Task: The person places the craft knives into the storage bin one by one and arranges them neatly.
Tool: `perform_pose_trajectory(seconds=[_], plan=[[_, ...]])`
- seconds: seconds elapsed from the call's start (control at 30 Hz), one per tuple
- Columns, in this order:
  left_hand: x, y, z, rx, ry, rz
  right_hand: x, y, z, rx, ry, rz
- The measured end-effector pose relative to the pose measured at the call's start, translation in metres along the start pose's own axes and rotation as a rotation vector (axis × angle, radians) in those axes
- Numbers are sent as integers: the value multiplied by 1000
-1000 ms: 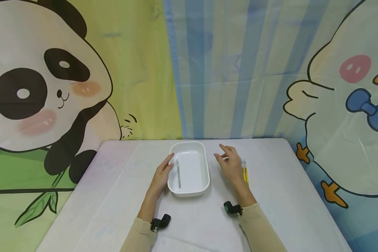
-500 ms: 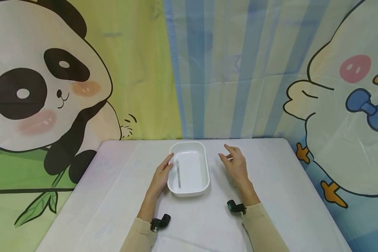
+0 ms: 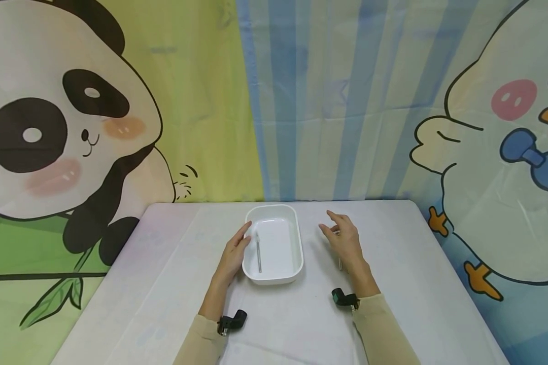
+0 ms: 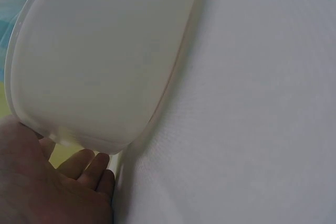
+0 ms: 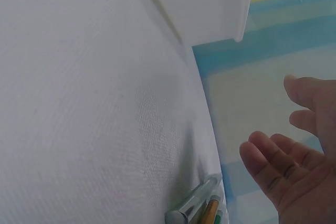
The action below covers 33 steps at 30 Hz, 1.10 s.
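Observation:
A white plastic tray [image 3: 280,276] sits on the table, with one slim pen [image 3: 259,253] lying lengthwise along the left of its inside. My left hand [image 3: 232,253] rests against the tray's left side, its fingers loosely extended by the rim in the left wrist view. To the right of the tray, my right hand [image 3: 345,243] is held over the table with fingers relaxed and apart, holding nothing. Several pens [image 5: 197,203] lie close below it in the right wrist view: a clear grey one, an orange one and a green-tipped one. In the head view the right hand mostly covers them.
A white cloth covers the table [image 3: 164,304]. Printed curtains with a panda [image 3: 27,137] and a white bird [image 3: 507,228] stand behind and beside it. Wrist cameras [image 3: 232,321] are strapped on both forearms.
My right hand has shifted a little to the right, away from the tray. It now hides the yellow pens seen beside it earlier. My left hand and the tray stay put.

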<state>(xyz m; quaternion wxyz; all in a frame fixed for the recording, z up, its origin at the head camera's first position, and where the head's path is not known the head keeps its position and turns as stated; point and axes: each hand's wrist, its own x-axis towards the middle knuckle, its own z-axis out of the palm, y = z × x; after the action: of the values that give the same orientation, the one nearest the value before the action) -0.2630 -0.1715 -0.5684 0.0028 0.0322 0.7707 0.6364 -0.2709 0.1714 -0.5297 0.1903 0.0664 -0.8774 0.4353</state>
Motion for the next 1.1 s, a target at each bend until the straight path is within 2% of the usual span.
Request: perform_pose_trajectory(seconds=[0.3,0.6,0.93,1.1], plan=[[-1,3,0,3,4,4,0,3,-7,-5,-47,41],[-1,2,0,-14,-6,12,-1,9,-10,-74,-119,81],[2,3,-1,-39,-25,-35,0,7,-16,-171,-232,186],[2,5,-1,-44,-32,-39,0,5,-17,-191,-257,200]])
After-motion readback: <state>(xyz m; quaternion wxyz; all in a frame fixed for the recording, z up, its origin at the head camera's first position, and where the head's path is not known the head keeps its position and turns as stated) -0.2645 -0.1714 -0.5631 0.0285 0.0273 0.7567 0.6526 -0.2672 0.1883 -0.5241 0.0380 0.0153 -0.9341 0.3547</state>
